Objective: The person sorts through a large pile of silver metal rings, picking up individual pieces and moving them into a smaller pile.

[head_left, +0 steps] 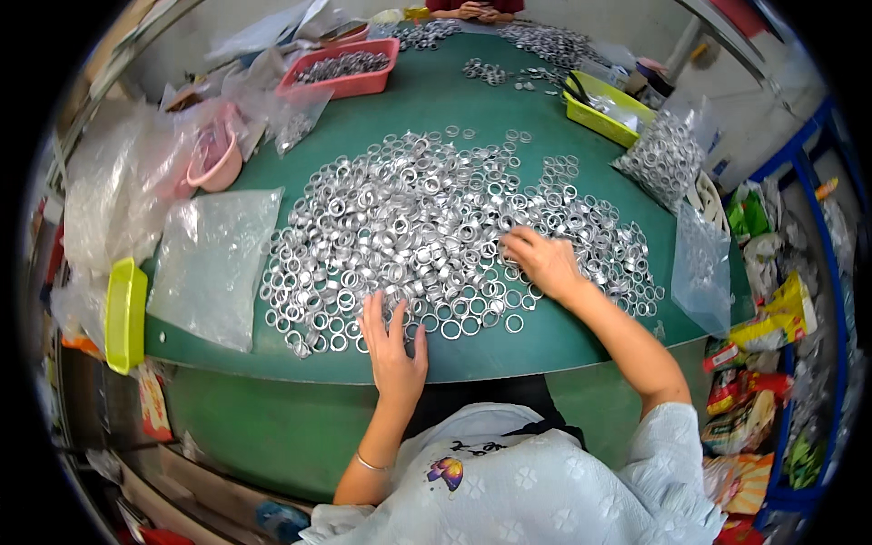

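A broad heap of silvery metal rings (400, 218) covers the middle of the green table (363, 113). My left hand (394, 350) lies at the heap's near edge, its fingers spread and the fingertips among the rings, gripping nothing that I can see. Farther in and to the right, my right hand (545, 262) reaches over the rings with its fingers bent and drawn together. Whatever those fingers hold, if anything, is too small and blurred to make out. Single rings lie flat around both hands.
Left of the heap lies a clear plastic bag (216, 263), beside a lime-green tray (125, 315). A red basin (350, 73) of metal parts stands far left. At right are a yellow-green basket (604, 107) and a ring-filled bag (666, 156). Another person's hands (479, 11) show beyond the table.
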The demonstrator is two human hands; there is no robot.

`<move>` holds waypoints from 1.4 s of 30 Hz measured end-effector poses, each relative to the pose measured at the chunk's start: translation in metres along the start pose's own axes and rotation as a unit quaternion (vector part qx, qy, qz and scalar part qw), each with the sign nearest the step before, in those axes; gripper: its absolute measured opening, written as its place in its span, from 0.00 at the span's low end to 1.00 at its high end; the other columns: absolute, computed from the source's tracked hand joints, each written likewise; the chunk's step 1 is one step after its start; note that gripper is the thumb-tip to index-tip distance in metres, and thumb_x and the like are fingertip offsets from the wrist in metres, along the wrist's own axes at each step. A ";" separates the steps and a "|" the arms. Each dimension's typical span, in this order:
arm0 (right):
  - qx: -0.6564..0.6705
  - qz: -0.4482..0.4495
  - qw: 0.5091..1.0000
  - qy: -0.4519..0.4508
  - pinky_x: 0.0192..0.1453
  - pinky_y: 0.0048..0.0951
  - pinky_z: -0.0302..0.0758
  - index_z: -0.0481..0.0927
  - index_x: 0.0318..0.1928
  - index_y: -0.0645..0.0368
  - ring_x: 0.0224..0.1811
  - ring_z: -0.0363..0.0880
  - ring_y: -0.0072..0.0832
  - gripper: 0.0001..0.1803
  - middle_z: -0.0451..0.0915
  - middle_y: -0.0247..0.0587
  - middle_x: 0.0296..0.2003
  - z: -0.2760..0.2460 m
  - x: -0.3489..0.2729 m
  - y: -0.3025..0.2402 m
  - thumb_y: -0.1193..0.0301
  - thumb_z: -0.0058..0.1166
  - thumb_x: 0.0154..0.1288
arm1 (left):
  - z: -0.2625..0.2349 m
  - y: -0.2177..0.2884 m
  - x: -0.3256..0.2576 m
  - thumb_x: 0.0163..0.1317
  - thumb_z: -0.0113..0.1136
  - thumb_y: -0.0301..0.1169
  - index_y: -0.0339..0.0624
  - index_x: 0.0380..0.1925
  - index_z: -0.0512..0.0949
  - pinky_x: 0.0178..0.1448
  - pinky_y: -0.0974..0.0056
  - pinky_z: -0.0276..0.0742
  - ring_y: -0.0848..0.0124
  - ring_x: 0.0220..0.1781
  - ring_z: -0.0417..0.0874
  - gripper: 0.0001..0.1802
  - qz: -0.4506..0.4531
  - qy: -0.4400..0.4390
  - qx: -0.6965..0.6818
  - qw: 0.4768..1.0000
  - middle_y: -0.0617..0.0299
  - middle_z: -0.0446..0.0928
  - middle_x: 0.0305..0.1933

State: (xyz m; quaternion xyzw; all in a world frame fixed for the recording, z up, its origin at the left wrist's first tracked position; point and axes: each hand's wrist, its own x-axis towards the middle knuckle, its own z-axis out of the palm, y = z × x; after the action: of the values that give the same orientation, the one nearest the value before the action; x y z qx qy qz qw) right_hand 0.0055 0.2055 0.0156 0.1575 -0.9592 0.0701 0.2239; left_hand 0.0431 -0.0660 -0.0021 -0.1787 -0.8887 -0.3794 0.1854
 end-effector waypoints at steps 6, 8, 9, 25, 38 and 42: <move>-0.007 -0.007 1.000 -0.014 0.28 0.36 0.75 0.76 0.33 0.51 0.28 0.78 0.36 0.07 0.73 0.34 0.40 -0.020 0.047 0.034 0.70 0.51 0.51 | 0.007 0.009 0.000 0.52 0.58 0.26 0.34 0.48 0.69 0.65 0.50 0.52 0.45 0.66 0.54 0.22 0.012 0.028 0.041 0.999 0.41 0.56 0.62; -0.007 -0.144 0.989 -0.034 0.31 0.37 0.76 0.77 0.28 0.52 0.35 0.78 0.37 0.06 0.78 0.40 0.34 -0.036 0.084 0.010 0.68 0.50 0.48 | 0.009 -0.001 -0.003 0.54 0.58 0.27 0.33 0.49 0.68 0.65 0.50 0.51 0.45 0.66 0.53 0.22 0.043 0.036 0.054 0.997 0.40 0.55 0.63; -0.038 -0.204 0.975 -0.077 0.32 0.39 0.76 0.77 0.27 0.50 0.36 0.78 0.36 0.05 0.79 0.38 0.31 -0.045 0.104 -0.014 0.67 0.51 0.46 | 0.008 -0.009 -0.006 0.55 0.57 0.28 0.33 0.50 0.68 0.65 0.50 0.51 0.45 0.65 0.54 0.22 0.048 0.038 0.094 0.994 0.40 0.54 0.63; 0.076 -0.459 0.843 0.270 0.25 0.37 0.74 0.78 0.23 0.51 0.27 0.79 0.35 0.03 0.77 0.37 0.24 -0.094 0.156 -0.246 0.72 0.50 0.48 | 0.025 -0.009 0.000 0.58 0.53 0.32 0.34 0.52 0.67 0.64 0.52 0.56 0.49 0.63 0.59 0.22 0.078 0.021 0.100 0.992 0.41 0.55 0.61; 0.091 -0.466 0.833 0.285 0.26 0.38 0.74 0.78 0.23 0.52 0.28 0.79 0.36 0.03 0.78 0.39 0.25 -0.092 0.177 -0.233 0.73 0.50 0.48 | 0.016 -0.003 -0.007 0.58 0.52 0.25 0.34 0.51 0.67 0.64 0.54 0.56 0.53 0.63 0.60 0.20 0.050 0.039 0.095 0.993 0.48 0.57 0.61; 0.103 -0.420 0.846 0.311 0.26 0.38 0.74 0.78 0.23 0.52 0.28 0.79 0.36 0.03 0.78 0.39 0.25 -0.109 0.209 -0.197 0.73 0.51 0.48 | 0.002 0.001 -0.007 0.57 0.51 0.24 0.34 0.50 0.67 0.64 0.54 0.55 0.54 0.63 0.60 0.19 0.039 0.043 0.100 0.993 0.50 0.58 0.61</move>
State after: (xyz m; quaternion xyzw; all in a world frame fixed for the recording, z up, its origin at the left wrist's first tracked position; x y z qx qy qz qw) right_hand -0.0620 -0.0140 0.2191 0.5370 -0.6689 0.1129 0.5015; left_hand 0.0494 -0.0648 -0.0062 -0.1771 -0.9056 -0.2889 0.2551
